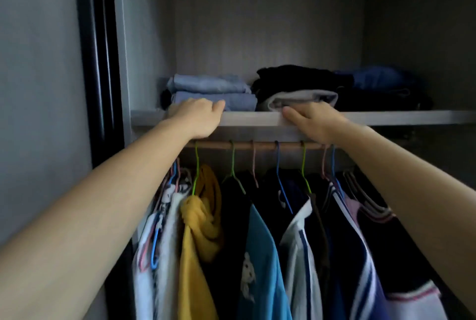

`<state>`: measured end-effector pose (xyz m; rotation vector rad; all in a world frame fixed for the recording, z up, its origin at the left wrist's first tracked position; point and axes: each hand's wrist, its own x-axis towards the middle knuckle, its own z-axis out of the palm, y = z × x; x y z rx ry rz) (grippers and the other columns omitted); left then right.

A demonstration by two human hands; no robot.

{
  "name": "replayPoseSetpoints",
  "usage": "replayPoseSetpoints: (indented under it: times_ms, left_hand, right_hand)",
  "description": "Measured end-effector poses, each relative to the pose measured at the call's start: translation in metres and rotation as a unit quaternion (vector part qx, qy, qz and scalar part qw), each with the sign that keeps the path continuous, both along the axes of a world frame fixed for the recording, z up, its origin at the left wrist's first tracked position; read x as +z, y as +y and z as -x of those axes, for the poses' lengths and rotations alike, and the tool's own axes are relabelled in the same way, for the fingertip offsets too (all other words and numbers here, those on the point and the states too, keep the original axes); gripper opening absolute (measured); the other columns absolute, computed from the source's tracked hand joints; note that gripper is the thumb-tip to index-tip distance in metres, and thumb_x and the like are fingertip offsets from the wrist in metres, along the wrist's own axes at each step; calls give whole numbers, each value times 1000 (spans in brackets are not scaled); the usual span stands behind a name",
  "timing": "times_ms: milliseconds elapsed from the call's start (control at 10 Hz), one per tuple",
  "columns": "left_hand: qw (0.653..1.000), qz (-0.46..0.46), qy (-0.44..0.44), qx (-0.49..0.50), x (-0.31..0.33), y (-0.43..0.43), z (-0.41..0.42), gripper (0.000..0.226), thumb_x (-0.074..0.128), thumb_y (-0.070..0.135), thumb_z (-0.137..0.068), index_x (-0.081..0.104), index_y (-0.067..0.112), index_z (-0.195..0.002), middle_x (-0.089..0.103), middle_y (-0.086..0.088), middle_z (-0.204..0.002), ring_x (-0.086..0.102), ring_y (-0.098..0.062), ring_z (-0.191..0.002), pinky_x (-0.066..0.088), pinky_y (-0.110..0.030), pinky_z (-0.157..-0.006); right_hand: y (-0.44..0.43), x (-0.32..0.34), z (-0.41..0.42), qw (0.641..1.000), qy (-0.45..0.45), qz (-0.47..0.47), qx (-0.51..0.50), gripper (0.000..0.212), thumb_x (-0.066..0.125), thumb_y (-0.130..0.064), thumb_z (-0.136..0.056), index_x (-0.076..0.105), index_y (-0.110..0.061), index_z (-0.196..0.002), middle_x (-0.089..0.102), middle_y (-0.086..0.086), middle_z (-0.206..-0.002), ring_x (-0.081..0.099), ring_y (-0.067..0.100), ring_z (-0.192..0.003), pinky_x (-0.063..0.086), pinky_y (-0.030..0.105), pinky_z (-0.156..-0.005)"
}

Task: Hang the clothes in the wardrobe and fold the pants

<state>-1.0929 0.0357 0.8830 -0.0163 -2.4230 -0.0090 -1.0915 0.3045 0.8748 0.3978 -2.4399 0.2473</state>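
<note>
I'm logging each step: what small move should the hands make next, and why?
Probably push the grey folded garment back: it lies at the shelf edge by the right hand, while the left hand touches the blue folded pants.

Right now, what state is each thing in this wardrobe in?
Left hand, fingers curled against the blue folded pants, grip unclear.
Right hand, flat, touching the grey folded garment.
Black pile, folded, on the shelf.
Yellow garment, hanging from the rail.
Wardrobe, open.

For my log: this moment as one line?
left hand touches blue pants | right hand touches grey pants | on shelf | shirts hung below
</note>
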Motion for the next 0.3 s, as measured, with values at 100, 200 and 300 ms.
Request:
replayPoseSetpoints:
  times_ms: [100,200,300]
  left_hand:
    - [997,63,42,8,-58,13,-46,61,22,56,-101,32,21,-151,29,-13,-159,27,-35,-144,26,-55,-112]
    - [999,-21,27,-21,-137,29,-81,55,30,51,-102,42,21,-146,30,-14,-157,28,-35,-143,33,-52,-110]
    - [994,-61,-87,-31,-214,55,-116,56,27,50,-102,36,20,-149,26,-12,-160,25,-32,-145,31,-49,-113]
  right_hand:
    - [20,-55,-43,998,60,-2,29,52,44,-46,-102,44,-23,-148,43,9,-153,36,31,-142,32,44,-113]
    - [39,-114,-98,995,34,40,85,51,45,-47,-101,46,-22,-146,52,7,-144,45,30,-134,42,43,-105]
    - [65,-145,-151,983,51,80,155,49,47,-49,-100,53,-21,-140,58,2,-135,54,23,-124,47,37,-99]
